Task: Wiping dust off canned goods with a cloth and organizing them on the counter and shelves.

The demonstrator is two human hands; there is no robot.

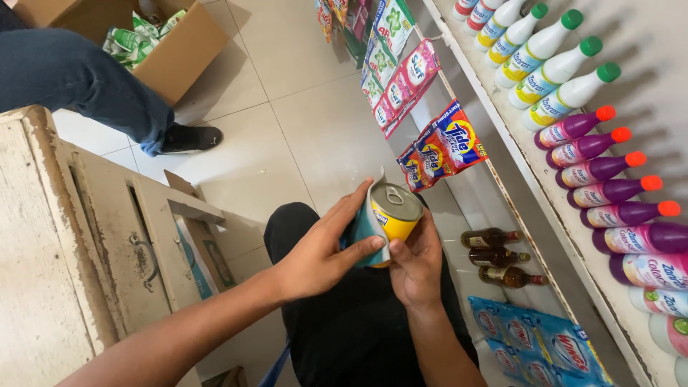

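Observation:
A small yellow tin can with a pull-ring lid sits between both hands, over my lap in black trousers. My right hand grips the can from below and behind. My left hand wraps its side, thumb pressed on a blue-grey cloth or label that covers part of the can. The can is tilted, lid facing up and away from me.
A shelf on the right carries white bottles with green caps and purple bottles with orange caps. Sachet strips hang from its edge; brown bottles and blue packets lie lower. A worn wooden cabinet stands left; another person's leg and a cardboard box are behind.

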